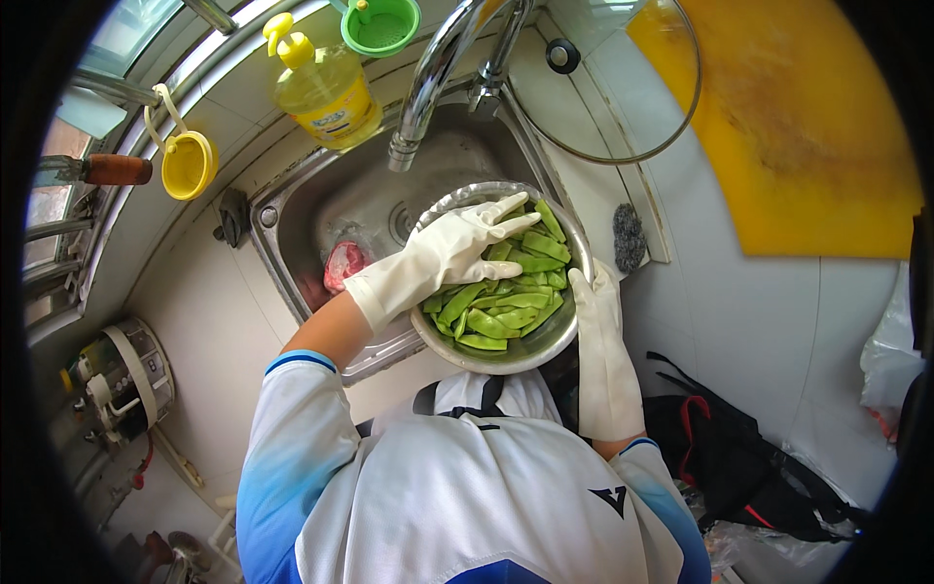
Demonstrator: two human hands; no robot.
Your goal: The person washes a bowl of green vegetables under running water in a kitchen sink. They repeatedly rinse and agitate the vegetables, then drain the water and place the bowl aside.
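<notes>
A round metal bowl (556, 343) full of cut flat green beans (506, 311) is tilted over the near right part of the steel sink (336, 185). My left hand (452, 243), in a white rubber glove, lies across the top of the beans with its fingers stretched apart. My right hand (598, 302), gloved the same way, grips the bowl's right rim, with the thumb at the edge and the other fingers mostly hidden. A red and white piece of raw meat (343, 265) sits in the sink, left of the bowl.
A chrome faucet (418, 92) hangs over the sink. Behind stand a yellow soap bottle (326, 97) and a green strainer (379, 24). A glass lid (623, 88), a yellow cutting board (798, 127) and a scouring pad (629, 237) are on the right; a black bag (720, 457) lies nearer.
</notes>
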